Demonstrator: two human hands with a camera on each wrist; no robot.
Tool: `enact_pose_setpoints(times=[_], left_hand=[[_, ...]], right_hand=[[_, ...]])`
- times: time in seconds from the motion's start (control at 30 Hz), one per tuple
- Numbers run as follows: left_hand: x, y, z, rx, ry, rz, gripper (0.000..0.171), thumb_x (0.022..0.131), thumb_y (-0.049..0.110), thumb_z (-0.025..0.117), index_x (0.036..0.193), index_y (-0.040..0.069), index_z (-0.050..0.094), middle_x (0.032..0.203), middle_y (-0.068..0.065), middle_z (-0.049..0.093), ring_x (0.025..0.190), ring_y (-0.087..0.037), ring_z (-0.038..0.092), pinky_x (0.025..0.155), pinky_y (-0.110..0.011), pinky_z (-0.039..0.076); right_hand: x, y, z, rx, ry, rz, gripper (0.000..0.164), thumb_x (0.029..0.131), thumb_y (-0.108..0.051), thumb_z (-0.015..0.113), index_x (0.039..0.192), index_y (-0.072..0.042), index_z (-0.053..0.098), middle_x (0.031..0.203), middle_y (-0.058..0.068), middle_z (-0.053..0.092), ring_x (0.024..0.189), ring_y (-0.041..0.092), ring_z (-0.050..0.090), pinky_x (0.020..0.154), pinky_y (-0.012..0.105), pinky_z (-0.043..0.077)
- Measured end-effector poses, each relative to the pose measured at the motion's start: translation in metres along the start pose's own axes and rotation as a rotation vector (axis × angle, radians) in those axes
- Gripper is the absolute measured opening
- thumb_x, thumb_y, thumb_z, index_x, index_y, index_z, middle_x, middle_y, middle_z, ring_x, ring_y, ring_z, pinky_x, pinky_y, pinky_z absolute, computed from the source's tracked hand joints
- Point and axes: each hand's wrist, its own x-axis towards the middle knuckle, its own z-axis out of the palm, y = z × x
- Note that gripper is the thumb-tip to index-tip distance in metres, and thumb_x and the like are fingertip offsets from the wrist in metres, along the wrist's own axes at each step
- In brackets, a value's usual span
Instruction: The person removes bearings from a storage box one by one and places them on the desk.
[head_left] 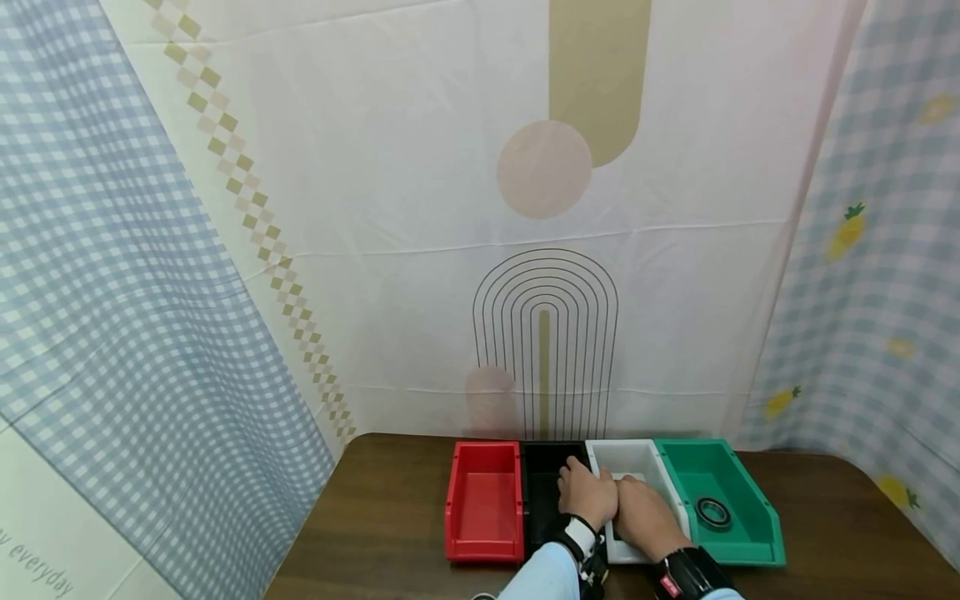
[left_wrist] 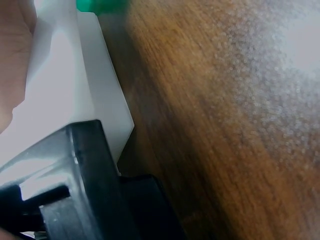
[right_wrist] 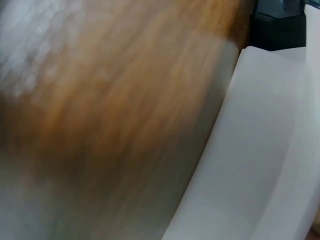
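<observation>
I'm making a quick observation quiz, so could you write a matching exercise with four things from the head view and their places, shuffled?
Things:
1. Ring
2. Red bin
3. Right hand
4. Black bin

Places:
A. Over the white bin
B. Second from left in the row
C. Inside the green bin
D. Left end of the row

Pairs: 1-C, 2-D, 3-A, 4-B

Tabletop [left_wrist: 210, 120] glare, R wrist pic blurry
</observation>
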Motion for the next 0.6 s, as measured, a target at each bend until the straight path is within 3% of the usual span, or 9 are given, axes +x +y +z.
enact_pose_setpoints(times=[0.3, 0.6], left_hand=[[0.000, -0.002, -0.003, -0.010, 0.013, 0.000, 0.061, 0.100, 0.028, 0.069, 0.147, -0.007, 0.051, 0.143, -0.035, 0.057, 0.130, -0.053, 0.057, 0.096, -0.071, 0.051], [-0.002, 0.001, -0.001, -0.012, 0.008, 0.011, 0.062, 0.100, 0.028, 0.068, 0.148, -0.007, 0.050, 0.145, -0.034, 0.057, 0.132, -0.052, 0.057, 0.099, -0.069, 0.052]], right_hand=[[0.002, 0.000, 0.005, 0.023, 0.012, -0.009, 0.018, 0.092, -0.004, 0.071, 0.077, -0.012, 0.070, 0.079, 0.005, 0.068, 0.077, 0.021, 0.064, 0.074, 0.046, 0.057], [0.003, 0.002, -0.005, 0.037, -0.021, -0.005, 0.017, 0.092, -0.004, 0.070, 0.077, -0.012, 0.071, 0.077, 0.004, 0.065, 0.075, 0.017, 0.056, 0.068, 0.039, 0.048]])
